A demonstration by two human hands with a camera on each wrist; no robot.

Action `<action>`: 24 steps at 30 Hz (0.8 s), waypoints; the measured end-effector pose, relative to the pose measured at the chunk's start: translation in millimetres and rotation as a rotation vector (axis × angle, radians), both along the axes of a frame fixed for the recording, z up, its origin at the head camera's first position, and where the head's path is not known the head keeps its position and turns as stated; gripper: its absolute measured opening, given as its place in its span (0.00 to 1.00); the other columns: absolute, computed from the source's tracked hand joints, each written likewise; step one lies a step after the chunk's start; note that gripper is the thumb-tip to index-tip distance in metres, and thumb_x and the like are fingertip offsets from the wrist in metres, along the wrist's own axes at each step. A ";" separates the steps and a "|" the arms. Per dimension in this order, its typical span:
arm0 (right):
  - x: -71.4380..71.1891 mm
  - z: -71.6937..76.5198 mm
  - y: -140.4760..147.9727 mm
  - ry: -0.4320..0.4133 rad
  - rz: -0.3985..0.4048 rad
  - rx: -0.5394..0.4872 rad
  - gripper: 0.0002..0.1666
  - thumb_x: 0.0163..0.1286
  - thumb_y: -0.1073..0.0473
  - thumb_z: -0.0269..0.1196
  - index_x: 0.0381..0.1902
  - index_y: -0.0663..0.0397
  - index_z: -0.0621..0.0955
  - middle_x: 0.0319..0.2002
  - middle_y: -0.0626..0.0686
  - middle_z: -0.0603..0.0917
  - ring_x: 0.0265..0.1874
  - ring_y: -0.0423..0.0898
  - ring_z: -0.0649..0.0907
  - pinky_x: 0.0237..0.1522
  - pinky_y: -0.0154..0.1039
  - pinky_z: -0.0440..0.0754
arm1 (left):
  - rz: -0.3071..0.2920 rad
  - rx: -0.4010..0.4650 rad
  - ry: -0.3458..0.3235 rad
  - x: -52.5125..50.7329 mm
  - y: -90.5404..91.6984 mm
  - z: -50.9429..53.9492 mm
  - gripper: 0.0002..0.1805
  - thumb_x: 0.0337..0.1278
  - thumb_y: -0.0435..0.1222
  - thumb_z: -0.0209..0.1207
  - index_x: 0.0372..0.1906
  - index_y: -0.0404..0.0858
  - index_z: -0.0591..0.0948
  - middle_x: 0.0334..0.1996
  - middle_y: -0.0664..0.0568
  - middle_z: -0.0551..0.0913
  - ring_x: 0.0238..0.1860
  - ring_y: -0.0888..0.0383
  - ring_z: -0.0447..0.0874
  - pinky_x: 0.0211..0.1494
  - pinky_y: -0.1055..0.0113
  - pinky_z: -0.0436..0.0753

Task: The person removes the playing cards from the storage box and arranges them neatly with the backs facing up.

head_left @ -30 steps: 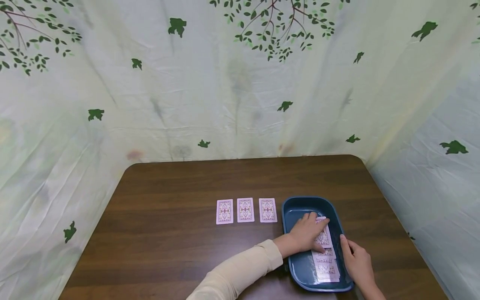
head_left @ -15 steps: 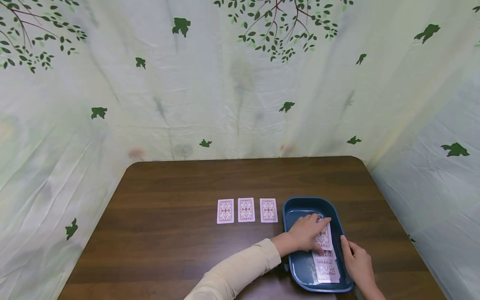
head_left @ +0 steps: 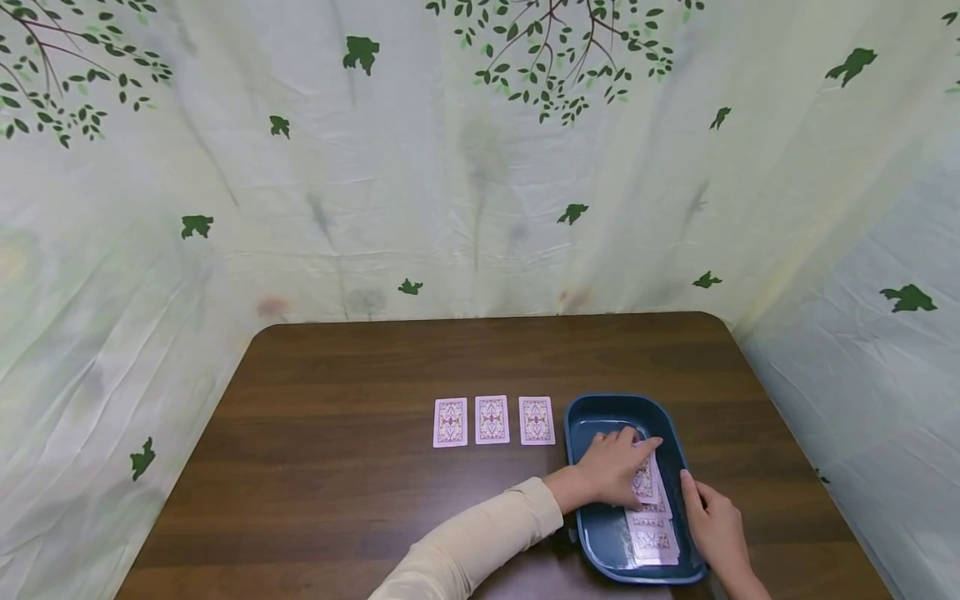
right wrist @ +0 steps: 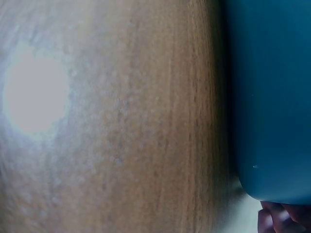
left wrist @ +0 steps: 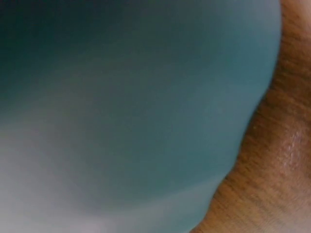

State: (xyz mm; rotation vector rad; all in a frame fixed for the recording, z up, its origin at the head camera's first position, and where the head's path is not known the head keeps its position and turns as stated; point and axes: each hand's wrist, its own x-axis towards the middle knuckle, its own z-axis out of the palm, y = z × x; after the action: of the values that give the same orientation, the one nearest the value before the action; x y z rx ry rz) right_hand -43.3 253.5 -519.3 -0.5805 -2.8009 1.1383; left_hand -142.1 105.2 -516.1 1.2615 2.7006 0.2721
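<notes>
My left hand (head_left: 617, 468) reaches over the near left wall of a blue tray (head_left: 615, 567). Its thumb and fingers span a pink-patterned playing card (head_left: 645, 485), gripping it at its two ends; the fingertips are partly hidden. Beneath and nearer to me, more face-down playing cards (head_left: 651, 537) lie overlapped along the tray floor. At the tray's right side, my right hand (head_left: 716, 525) holds the rim, thumb on top. Some fingers (right wrist: 282, 218) show beside the blue wall in the right wrist view. The left wrist view shows mostly blurred blue tray wall (left wrist: 170, 121).
Left of the tray, three face-down cards stand in a row: a left card (head_left: 450, 422), a middle card (head_left: 492, 419) and a right card (head_left: 536, 421). All rest on a brown wooden table (head_left: 337, 492). A pale leaf-print curtain (head_left: 480, 208) hangs behind it.
The card under my left hand has slid slightly toward me, over the cards below it. My right hand stays on the tray's rim, and the row of three cards is unchanged.
</notes>
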 end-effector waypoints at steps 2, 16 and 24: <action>-0.2 0.3 0.1 -0.001 0.003 -0.001 0.36 0.73 0.42 0.41 0.50 0.74 0.76 0.44 0.71 0.78 0.39 0.63 0.78 0.38 0.57 0.73 | 0.000 0.006 -0.011 -0.5 -0.1 -0.2 0.52 0.32 0.58 0.69 0.69 0.54 0.58 0.56 0.54 0.67 0.53 0.62 0.69 0.52 0.63 0.68; -1.0 1.6 -0.1 -0.039 0.001 -0.019 0.38 0.72 0.41 0.40 0.50 0.75 0.75 0.45 0.71 0.77 0.38 0.61 0.78 0.40 0.57 0.73 | 0.019 0.067 -0.096 -1.1 -1.2 -1.1 0.36 0.37 0.51 0.70 0.60 0.59 0.72 0.53 0.50 0.65 0.44 0.62 0.68 0.37 0.74 0.72; -0.5 2.5 -0.3 -0.034 0.003 -0.013 0.37 0.73 0.42 0.40 0.49 0.74 0.76 0.43 0.70 0.78 0.38 0.61 0.78 0.39 0.56 0.72 | 0.021 0.085 -0.090 -2.8 -2.0 -2.4 0.36 0.36 0.52 0.70 0.58 0.57 0.74 0.51 0.51 0.66 0.42 0.64 0.69 0.39 0.76 0.72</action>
State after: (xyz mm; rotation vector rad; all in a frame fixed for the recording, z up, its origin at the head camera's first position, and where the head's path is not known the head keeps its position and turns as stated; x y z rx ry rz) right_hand -43.8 253.2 -516.8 -0.6023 -2.8258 1.1585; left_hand -144.9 103.2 -518.5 1.2127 2.6531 0.4394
